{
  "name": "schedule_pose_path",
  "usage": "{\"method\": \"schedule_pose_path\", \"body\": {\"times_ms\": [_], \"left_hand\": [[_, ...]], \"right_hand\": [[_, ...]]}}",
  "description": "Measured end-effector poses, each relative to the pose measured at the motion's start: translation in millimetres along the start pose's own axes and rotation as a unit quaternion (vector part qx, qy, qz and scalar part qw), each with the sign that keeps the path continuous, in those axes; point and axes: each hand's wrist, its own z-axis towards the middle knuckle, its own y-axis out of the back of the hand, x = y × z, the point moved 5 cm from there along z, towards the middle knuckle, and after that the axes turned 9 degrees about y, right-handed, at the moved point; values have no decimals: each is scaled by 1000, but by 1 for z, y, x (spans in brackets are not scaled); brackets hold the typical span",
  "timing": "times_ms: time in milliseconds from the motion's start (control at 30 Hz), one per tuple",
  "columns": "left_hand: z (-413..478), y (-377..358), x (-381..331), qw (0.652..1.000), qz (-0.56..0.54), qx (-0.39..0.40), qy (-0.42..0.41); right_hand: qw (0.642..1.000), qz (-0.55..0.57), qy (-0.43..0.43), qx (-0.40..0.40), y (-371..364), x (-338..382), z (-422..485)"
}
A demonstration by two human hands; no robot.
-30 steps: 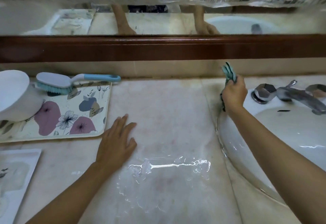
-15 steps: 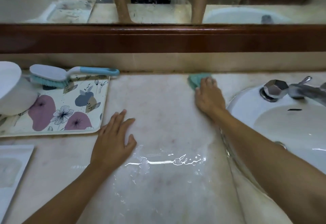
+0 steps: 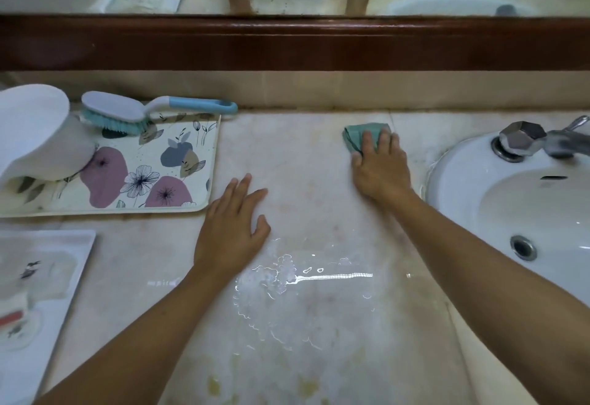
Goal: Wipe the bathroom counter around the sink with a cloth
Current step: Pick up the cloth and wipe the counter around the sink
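Pressing cloth (image 3: 356, 134): under straight fingers of right hand (image 3: 380, 168), on counter (image 3: 303, 181) by back wall, left of sink (image 3: 447, 162).
Left hand (image 3: 231, 229): flat, splayed, holding nothing.
Puddle (image 3: 303, 286): risks smearing toward tray (image 3: 127, 211) on a leftward sweep.

Right hand (image 3: 380, 174) carried the bunched teal cloth (image 3: 360, 134) from the white ceramic sink (image 3: 463, 162) and pressed it flat on the pale marble bench (image 3: 303, 155).

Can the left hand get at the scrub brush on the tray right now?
Probably yes. The left hand lies flat and empty on the counter beside the floral tray. The scrub brush lies at the tray's back edge, its blue handle pointing right, with nothing between hand and handle.
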Motion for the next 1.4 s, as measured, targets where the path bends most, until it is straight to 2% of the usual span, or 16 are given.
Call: {"method": "schedule_pose_path", "body": {"times_ms": [100, 200, 267, 333, 400, 467, 533, 600, 800, 867, 933, 1033, 1100, 1167, 1233, 1400], "left_hand": [[1, -1, 1, 1000, -16, 5, -7], [3, 0, 2, 999, -38, 2, -7], [3, 0, 3, 999, -53, 1, -4], [2, 0, 4, 998, -62, 2, -4], [2, -1, 4, 998, -62, 4, -5], [3, 0, 4, 998, -59, -4, -6], [4, -1, 2, 999, -54, -7, -6], [3, 0, 2, 999, -49, -8, -5], [2, 0, 2, 999, -36, -17, -15], [2, 0, 2, 999, -37, -20, -15], [2, 0, 1, 999, -38, -19, -14], [1, 2, 0, 999, -39, -20, -17], [-1, 3, 1, 999, -40, -18, -20], [-2, 2, 3, 999, -38, -14, -23], [-3, 2, 3, 999, -37, -16, -23], [-3, 0, 2, 999, -41, -17, -14]], "right_hand": [[1000, 18, 5, 5, -12, 61, 4], [996, 20, 85, -2, -25, 109, -51], [988, 16, 156, -7, -26, 112, -110], [983, 5, 184, 12, -25, 84, -155], [990, -14, 140, 15, -18, 37, -165], [998, -24, 50, 10, -13, 2, -146], [999, -17, -28, -11, -12, -4, -120], [998, 4, -60, -31, -13, 15, -105], [995, 2, 94, -26, -17, 28, -169], [997, 0, 73, -23, -15, 6, -175], [999, 11, 2, -35, -14, -6, -162], [995, 29, -79, -51, -15, 12, -146], [996, 41, -59, -50, -19, 32, -160], [998, 31, 11, -48, -19, 42, -196], [998, 12, 42, -45, -17, 29, -228], [996, 24, -68, -54, -15, -15, -233]]}}
